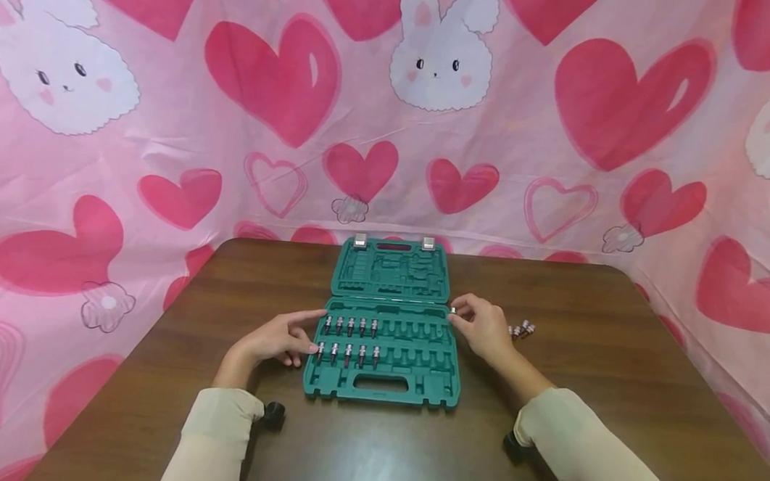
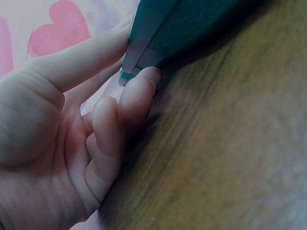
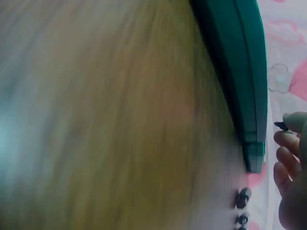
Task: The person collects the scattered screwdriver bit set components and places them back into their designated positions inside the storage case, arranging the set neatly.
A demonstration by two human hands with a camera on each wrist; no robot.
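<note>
An opened green tool case (image 1: 386, 397) lies on the table, with two rows of silver-and-dark bit sockets (image 1: 351, 326) in the left half of its base. The right-hand slots of both rows hold nothing. My left hand (image 1: 277, 338) rests against the case's left edge, index finger extended, thumb touching the rim; the left wrist view shows the other fingers loosely bent beside the case wall (image 2: 158, 43). Just beyond the case's right edge, my right hand (image 1: 485, 324) pinches a bit socket (image 1: 452, 311); its dark tip (image 3: 280, 125) shows between thumb and finger in the right wrist view.
Several loose bit sockets (image 1: 522, 329) lie on the brown wooden table (image 1: 577, 309), right of the case and partly behind the right hand. The raised lid (image 1: 393, 270) has two metal latches. A pink heart-and-rabbit cloth (image 1: 515, 131) hangs behind and beside the table.
</note>
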